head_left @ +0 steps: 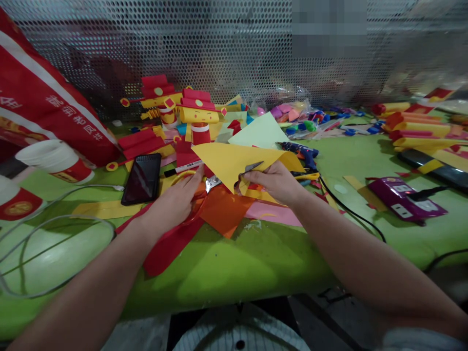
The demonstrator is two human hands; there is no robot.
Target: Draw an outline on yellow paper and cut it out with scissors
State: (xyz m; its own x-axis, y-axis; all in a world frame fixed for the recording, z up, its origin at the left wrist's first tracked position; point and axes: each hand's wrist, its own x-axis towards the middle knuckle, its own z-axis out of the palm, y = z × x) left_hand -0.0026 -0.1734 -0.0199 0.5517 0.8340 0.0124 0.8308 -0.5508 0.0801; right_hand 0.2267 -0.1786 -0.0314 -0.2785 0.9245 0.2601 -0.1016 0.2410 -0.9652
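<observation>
Head view: yellow sheet (223,158) was held up off the tabletop (234,273), directly in front of the person, mid-cut as far as I could judge. Left hand (179,197) was curled round the handles of the scissors (212,184); exact finger placement in the loops couldn't be told. Right hand (280,183) was pinching the sheet by its near right side, thumb and fingers together, just beyond the blade tip.

Done: a cut with a curled edge at the near side, one blade showing above the paper. Left: most of the sheet looked whole, no piece seen off it.

Behind it stood red-and-yellow paper figures (199,115), apparently assembled. Orange paper (228,212) and red paper (171,251) lay under and nearer than the scissors. Phone (141,179) left of the work, glue gun (302,151) beyond the right hand.
</observation>
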